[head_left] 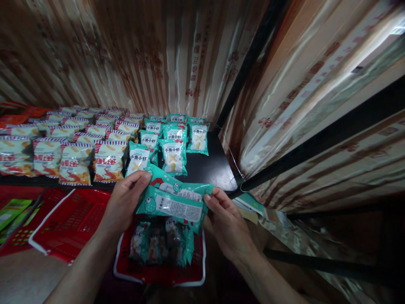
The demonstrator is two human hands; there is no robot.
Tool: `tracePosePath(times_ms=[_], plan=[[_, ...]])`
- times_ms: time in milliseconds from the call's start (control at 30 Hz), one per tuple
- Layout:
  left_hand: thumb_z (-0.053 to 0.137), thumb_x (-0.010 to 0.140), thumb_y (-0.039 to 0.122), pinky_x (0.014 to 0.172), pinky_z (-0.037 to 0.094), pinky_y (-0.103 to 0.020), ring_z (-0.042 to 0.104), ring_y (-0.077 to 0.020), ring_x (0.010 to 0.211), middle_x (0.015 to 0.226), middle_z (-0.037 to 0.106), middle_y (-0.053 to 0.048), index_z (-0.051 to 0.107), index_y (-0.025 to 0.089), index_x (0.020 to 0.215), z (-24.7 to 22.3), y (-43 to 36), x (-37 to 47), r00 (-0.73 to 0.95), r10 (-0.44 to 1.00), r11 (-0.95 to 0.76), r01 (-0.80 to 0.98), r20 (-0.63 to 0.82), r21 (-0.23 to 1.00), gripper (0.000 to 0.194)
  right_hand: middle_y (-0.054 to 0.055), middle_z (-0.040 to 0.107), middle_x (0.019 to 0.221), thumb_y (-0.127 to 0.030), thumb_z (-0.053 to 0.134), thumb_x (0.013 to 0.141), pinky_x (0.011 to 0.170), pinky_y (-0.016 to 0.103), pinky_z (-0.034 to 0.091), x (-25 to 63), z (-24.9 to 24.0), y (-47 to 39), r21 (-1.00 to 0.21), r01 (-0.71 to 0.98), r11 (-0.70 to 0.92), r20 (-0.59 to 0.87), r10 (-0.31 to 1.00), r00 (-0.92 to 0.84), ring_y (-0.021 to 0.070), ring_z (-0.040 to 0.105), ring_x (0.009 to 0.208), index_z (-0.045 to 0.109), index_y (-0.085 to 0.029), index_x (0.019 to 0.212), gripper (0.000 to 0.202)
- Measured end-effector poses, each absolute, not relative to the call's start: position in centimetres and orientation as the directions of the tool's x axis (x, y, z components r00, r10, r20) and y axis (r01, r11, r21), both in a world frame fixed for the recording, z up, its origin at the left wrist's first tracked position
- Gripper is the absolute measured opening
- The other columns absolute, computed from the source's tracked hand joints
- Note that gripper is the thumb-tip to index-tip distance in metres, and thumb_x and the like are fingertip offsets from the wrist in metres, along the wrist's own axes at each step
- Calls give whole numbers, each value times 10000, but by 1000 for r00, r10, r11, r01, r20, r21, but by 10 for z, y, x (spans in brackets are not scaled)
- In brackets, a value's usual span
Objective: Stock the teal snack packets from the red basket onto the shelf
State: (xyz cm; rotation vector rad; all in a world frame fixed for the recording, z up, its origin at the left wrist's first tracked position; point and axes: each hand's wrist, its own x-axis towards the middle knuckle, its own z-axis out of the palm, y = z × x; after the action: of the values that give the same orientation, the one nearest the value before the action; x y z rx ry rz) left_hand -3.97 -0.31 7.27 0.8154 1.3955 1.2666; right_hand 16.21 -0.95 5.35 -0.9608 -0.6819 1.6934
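Observation:
Two teal snack bags (177,204) are stretched between my hands, backs with printed labels facing me, one overlapping the other. My left hand (128,200) pinches them at the left end, and my right hand (226,215) grips their right end. Below them sits a red basket (158,273) with a white rim, holding several more teal bags (172,242). Just beyond my hands, several upright teal bags (173,154) stand in rows on a black shelf (211,169).
Rows of striped white and orange snack bags (109,160) fill the shelf's left side. Another red basket (77,219) lies lower left, near green packets (14,213). Black metal posts (249,63) and patterned curtains (190,55) border the shelf.

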Motion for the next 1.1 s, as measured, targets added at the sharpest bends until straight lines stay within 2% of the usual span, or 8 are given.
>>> tracePosePath(times_ms=[100, 200, 367, 533, 700, 867, 1000, 1100], plan=[[702, 681, 458, 645, 483, -230, 609, -151, 709, 796, 683, -8, 667, 185, 885, 70, -2, -39, -115, 956, 225, -297, -269, 928, 342, -25, 694, 717, -314, 799, 646, 645, 285, 514, 166, 53, -5, -800, -511, -313, -275, 950, -151, 163, 645, 670, 629, -210, 782, 241], [710, 688, 435, 691, 496, -240, 622, -155, 733, 824, 696, -30, 670, 169, 889, 66, -1, -41, -99, 954, 238, -333, -285, 913, 335, -27, 703, 733, -307, 797, 649, 676, 299, 519, 170, 51, -1, -797, -533, -282, -259, 958, -120, 167, 651, 685, 632, -217, 785, 232], [741, 683, 389, 646, 484, -192, 590, -107, 669, 715, 655, 9, 651, 169, 803, 62, 0, -45, -69, 951, 273, -276, -302, 922, 267, -24, 706, 728, -309, 819, 618, 691, 300, 534, 172, 53, 2, -808, -540, -234, -248, 968, -47, 178, 660, 726, 636, -209, 770, 258], [776, 625, 426, 636, 500, -218, 587, -114, 656, 688, 618, 28, 619, 166, 759, 57, -1, -42, -32, 940, 328, -190, -339, 926, 332, -26, 705, 723, -308, 825, 611, 687, 286, 548, 173, 55, 5, -799, -566, -204, -239, 971, -13, 175, 668, 752, 633, -204, 779, 275], [756, 613, 478, 520, 446, -199, 523, -93, 522, 576, 583, 36, 574, 169, 702, 56, -2, -35, -108, 955, 260, -139, -276, 955, 368, -26, 702, 712, -314, 833, 603, 671, 282, 552, 175, 54, 6, -807, -560, -189, -225, 974, -5, 171, 667, 739, 632, -197, 794, 301], [669, 710, 464, 499, 434, -213, 513, -103, 481, 540, 577, 27, 542, 182, 678, 62, -2, -30, -130, 971, 192, -67, -200, 979, 311, -26, 690, 735, -310, 825, 615, 622, 259, 533, 175, 56, 5, -826, -534, -182, -217, 976, 4, 148, 640, 680, 624, -207, 853, 329], [656, 729, 453, 477, 411, -210, 501, -98, 461, 530, 566, 35, 531, 187, 685, 64, -4, -30, -142, 976, 154, -100, -167, 983, 297, -38, 643, 754, -323, 752, 715, 583, 216, 499, 179, 46, 7, -927, -366, -85, -121, 990, 75, 112, 601, 652, 577, -234, 1054, 392], [640, 752, 446, 478, 411, -207, 508, -95, 459, 538, 571, 42, 528, 192, 718, 65, -6, -30, -158, 976, 132, -131, -152, 983, 280, 37, 626, 1076, -309, 661, 800, 712, 279, 521, 184, 38, 6, -992, -10, 123, 120, 980, 160, 168, 611, 922, 484, -272, 1257, 491]])
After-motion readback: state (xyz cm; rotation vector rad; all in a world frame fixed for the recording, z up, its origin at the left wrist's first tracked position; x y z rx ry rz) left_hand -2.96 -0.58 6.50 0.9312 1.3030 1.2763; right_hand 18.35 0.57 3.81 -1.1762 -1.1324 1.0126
